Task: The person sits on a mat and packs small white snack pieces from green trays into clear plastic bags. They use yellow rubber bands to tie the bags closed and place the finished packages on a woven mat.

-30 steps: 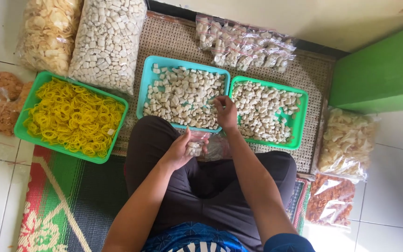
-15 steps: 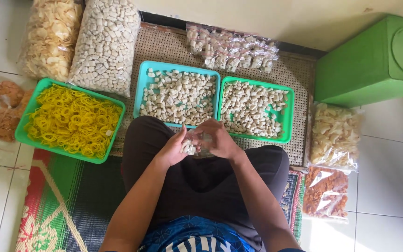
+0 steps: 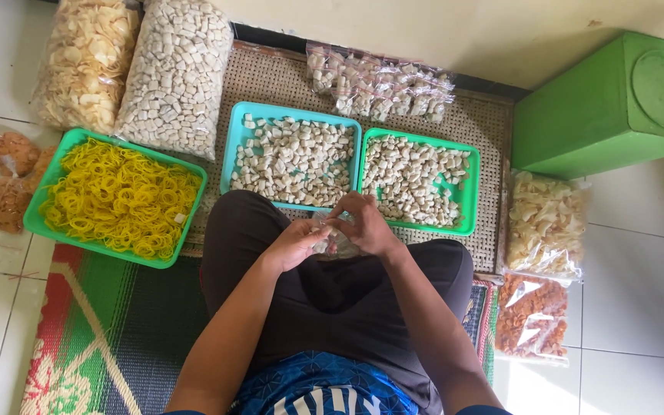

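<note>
The right hand point(image 3: 369, 224), which was being stretched out over the green tray point(image 3: 466, 201) a second ago, is now being held back at the lap, where it was already being brought half a second ago. It is being pressed close against the left hand point(image 3: 297, 243), and a small clear bag point(image 3: 330, 242) of white pieces is being gripped between the two. The fingers of both hands are being curled more tightly around the bag's top than half a second ago. The camera's view is being shifted a little, so that the green box point(image 3: 616, 107) is being shown more fully than a second ago.
</note>
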